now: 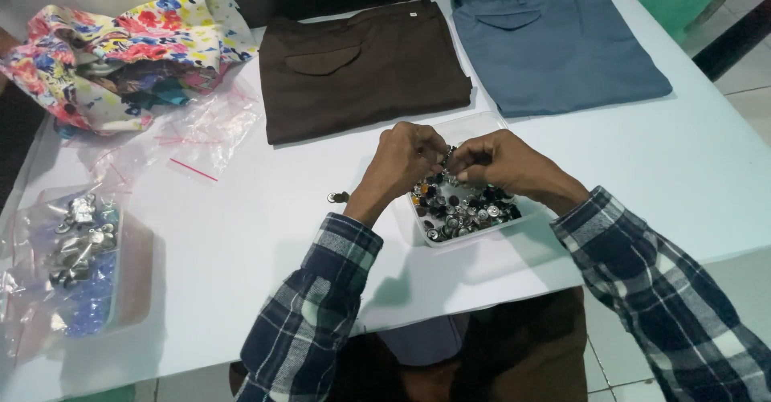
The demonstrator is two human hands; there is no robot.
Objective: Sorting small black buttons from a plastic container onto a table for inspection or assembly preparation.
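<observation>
My left hand (405, 159) and my right hand (506, 161) meet above a clear plastic tray (482, 125) full of several mixed buttons (462, 209), dark, silver and amber. Both hands pinch one small dark button piece (448, 157) between their fingertips, just over the tray. A single small metal button (339, 197) lies on the white table (241, 233), left of my left wrist. Both sleeves are blue and white plaid.
Folded brown trousers (361, 65) and folded grey-blue trousers (554, 40) lie at the back. A floral cloth (120, 48) and clear plastic bags (201, 129) sit back left. A bagged box of metal and blue fasteners (80, 265) rests at the left edge.
</observation>
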